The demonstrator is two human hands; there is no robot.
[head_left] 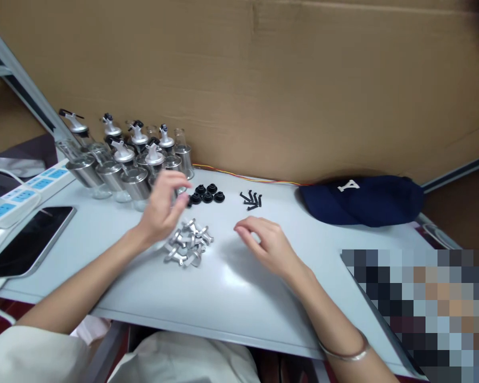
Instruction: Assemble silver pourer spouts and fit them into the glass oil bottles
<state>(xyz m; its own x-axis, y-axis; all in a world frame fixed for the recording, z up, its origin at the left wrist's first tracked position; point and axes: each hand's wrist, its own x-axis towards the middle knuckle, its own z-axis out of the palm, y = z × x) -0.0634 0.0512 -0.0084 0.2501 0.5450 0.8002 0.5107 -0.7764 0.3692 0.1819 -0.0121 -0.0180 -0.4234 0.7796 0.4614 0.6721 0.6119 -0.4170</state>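
Note:
My left hand [163,206] is raised in front of the bottles, its thumb apart from the bent fingers and nothing visible between them. Just below it lies a heap of silver pourer tops [189,243]. Beyond its fingertips sit several round black stoppers [207,196], a few partly hidden by the hand. My right hand [268,243] hovers over the table right of the heap, thumb and fingertips brought together; whatever they may hold is hidden. Thin black L-shaped pieces [253,200] lie behind it. Several glass-and-steel bottles [135,183] stand at back left, some with silver pourers fitted.
At the left, a phone or tablet [32,239] lies by a white power strip [30,194]. A navy cap [363,205] rests at back right. Cardboard [263,96] walls the rear, with thin wires [239,174] along its foot. The right front corner is blurred out.

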